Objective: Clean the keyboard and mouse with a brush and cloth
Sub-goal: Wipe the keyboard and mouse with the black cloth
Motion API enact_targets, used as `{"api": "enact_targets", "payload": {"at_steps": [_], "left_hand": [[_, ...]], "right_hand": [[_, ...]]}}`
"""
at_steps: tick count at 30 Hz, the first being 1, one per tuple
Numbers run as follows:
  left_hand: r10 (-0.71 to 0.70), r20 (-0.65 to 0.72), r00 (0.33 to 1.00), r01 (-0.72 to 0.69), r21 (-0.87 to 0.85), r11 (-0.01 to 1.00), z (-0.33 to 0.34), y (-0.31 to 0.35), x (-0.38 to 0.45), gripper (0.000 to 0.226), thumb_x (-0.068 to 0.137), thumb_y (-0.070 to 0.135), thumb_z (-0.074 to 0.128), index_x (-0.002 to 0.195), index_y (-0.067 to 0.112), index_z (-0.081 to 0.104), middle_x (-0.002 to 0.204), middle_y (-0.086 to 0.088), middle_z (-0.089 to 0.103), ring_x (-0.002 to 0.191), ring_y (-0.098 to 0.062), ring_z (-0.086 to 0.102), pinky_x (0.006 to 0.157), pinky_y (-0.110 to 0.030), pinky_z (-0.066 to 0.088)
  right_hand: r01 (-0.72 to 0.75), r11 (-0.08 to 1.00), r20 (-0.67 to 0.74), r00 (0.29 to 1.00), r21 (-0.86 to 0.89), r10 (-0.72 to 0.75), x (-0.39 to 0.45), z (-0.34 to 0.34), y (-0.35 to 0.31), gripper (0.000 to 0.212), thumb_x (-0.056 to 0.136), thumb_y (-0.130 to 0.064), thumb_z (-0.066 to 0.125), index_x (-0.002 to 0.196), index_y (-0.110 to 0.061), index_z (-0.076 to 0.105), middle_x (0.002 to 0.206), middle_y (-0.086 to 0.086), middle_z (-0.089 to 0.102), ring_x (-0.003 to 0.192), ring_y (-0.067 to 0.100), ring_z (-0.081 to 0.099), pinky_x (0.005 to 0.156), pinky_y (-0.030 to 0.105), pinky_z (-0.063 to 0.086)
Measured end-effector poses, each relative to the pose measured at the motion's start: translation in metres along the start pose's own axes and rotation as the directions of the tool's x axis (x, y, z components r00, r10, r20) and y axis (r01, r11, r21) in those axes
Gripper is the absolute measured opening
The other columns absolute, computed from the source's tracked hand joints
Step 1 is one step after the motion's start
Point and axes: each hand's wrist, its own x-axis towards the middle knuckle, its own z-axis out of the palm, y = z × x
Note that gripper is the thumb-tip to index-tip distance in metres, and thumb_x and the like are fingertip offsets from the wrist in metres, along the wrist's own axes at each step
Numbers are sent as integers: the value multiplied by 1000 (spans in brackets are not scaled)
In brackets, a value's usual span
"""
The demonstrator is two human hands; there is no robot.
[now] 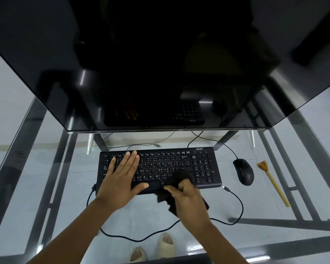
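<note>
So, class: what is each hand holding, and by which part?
The right hand grips the dark cloth bunched around its middle. The left hand holds nothing; it rests flat on the keyboard.

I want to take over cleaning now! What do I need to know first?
Left hand lies flat on the keyboard, steadying it.
Right hand grips the dark cloth against the keyboard's front right keys.
Mouse sits right of the keyboard, untouched; the brush lies beyond it on the glass desk.
Cloth wiping is under way; how much is finished cannot be told.
Left: finish the keyboard, then the mouse.
</note>
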Motion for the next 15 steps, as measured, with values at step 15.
{"api": "enact_targets", "payload": {"at_steps": [15], "left_hand": [[-96,90,991,117,-277,954,-22,-68,-32,126,62,92,44,152,23,-12,158,13,-19,144,-2,-19,120,-46,-4]], "right_hand": [[-388,919,-322,864,66,388,21,-38,62,29,95,-9,52,122,-12,63,101,5,47,67,24,57,63,41,58]]}}
